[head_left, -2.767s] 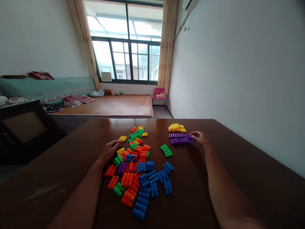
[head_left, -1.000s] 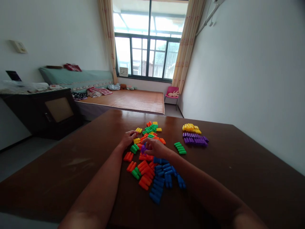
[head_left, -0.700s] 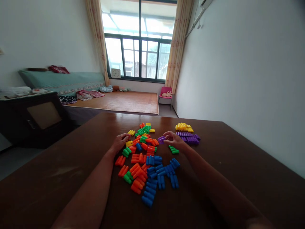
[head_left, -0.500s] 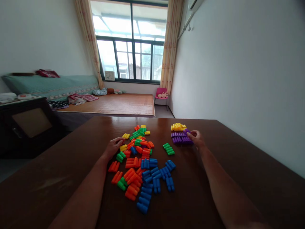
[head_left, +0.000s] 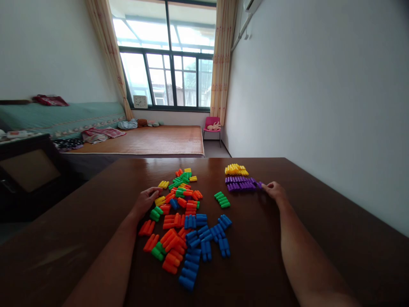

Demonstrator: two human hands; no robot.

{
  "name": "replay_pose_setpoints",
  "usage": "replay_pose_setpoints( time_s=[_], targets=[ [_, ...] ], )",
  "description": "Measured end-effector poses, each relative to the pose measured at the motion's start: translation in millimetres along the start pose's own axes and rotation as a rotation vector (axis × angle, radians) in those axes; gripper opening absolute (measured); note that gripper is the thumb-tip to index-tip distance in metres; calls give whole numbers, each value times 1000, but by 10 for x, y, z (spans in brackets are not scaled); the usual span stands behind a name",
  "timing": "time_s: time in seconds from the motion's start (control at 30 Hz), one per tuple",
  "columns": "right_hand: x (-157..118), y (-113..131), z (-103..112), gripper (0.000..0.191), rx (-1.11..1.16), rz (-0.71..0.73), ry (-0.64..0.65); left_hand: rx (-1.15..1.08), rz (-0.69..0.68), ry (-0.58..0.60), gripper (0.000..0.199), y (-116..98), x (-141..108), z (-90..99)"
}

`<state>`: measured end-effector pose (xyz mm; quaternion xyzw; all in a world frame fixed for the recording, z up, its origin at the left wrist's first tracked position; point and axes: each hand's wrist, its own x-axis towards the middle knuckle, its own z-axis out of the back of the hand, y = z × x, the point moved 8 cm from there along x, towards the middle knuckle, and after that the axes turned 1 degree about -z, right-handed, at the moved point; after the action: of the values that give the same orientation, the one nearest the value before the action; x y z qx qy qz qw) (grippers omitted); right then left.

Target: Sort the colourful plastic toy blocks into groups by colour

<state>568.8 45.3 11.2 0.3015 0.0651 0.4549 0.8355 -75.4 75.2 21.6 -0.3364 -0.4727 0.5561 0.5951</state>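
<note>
Ribbed purple block (head_left: 260, 185) lowered beside row (head_left: 239, 186), right grip (head_left: 275, 190) pinching it, left grip (head_left: 146, 201) unclear

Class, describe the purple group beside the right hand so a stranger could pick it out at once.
On the dark brown table, find the right hand, toward the far edge. Beside it sits the purple group. Unlike the yellow heap just beyond and the green row nearer, it is purple and lies in two rows.
</note>
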Motion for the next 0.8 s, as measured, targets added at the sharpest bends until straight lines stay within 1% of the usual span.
replay_pose_setpoints(
  time_s=[0.07, 0.17, 0.23, 0.3, 0.33, 0.4, 0.43, 0.47, 0.5, 0.53, 0.6, 0.63, 0.67, 0.7, 0.77, 0.8],
  targets=[
    [-28, 49, -35, 42, -40, 15, 82, -3, -5, -7, 54, 31, 19, 4],
    [-102, 130, -40, 43, -77, 46, 117, -22, -3, -10, 54, 32, 13, -7],
    [-140, 164, -22, 45, -81, 56, 97, -30, 0, -6, 52, -13, -17, -23],
    [-168, 239, 42, 44, -52, 83, -1, -34, 3, -8, 50, -70, -50, -33],
    [-193, 319, 83, 42, -20, 117, -67, -37, 5, -13, 49, -94, -63, -35],
    [-306, 595, 141, 37, 63, 240, -172, -39, 5, -19, 47, -124, -77, -37],
    [-399, 787, 138, 35, 106, 325, -178, -40, 5, -22, 47, -129, -79, -38],
    [-521, 1010, 102, 34, 146, 423, -134, -42, 2, -22, 46, -129, -79, -40],
    [-675, 1252, 33, 33, 183, 531, -31, -47, 0, -22, 45, -124, -78, -44],
    [-867, 1494, -62, 32, 216, 639, 124, -55, -2, -19, 45, -116, -77, -48],
    [-1354, 1900, -251, 32, 267, 824, 515, -70, -3, -13, 44, -94, -75, -60],
    [-1616, 2039, -313, 33, 277, 895, 705, -76, -4, -10, 44, -82, -73, -67],
    [-1858, 2134, -346, 36, 272, 954, 865, -80, -6, -5, 45, -71, -71, -75],
    [-2067, 2192, -360, 42, 255, 1008, 989, -81, -11, -5, 45, -61, -67, -79],
    [-2366, 2232, -372, 56, 205, 1111, 1150, -78, -26, -6, 44, -45, -56, -84],
    [-2449, 2229, -389, 61, 184, 1147, 1192, -74, -34, -7, 44, -34, -48, -85]
  ],
)
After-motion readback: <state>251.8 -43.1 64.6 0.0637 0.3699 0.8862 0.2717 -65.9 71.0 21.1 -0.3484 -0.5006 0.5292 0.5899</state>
